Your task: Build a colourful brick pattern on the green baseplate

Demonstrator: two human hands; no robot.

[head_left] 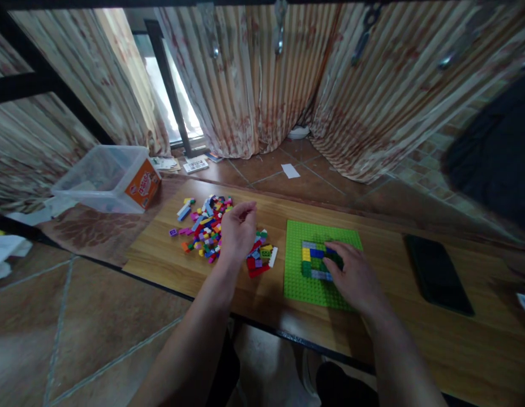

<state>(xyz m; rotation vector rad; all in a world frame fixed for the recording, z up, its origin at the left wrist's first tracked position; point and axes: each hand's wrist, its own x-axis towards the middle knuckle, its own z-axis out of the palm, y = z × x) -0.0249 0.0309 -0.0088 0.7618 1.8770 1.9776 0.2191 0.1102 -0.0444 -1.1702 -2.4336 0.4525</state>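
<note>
Over the right part of a heap of mixed toy bricks (205,229) is my left hand (238,229), its fingers curled and closed. What they hold, if anything, is hidden. On the green baseplate (294,282) stands a low frame of toy bricks (306,255) in grey, yellow, blue and dark green. My right hand (351,271) rests at the frame's right side, thumb and forefinger closed about its dark green bricks. The palm and fingers cover that side. A white brick (273,257) and a red brick (258,272) lie between the heap and the baseplate.
The wooden table (160,249) carries a dark phone-like slab (438,274) to the right. Left of the table, a clear plastic box (105,181) with an orange label sits lower down. Patterned curtains (245,85) hang behind, and a white paper (290,170) lies on the tiled floor.
</note>
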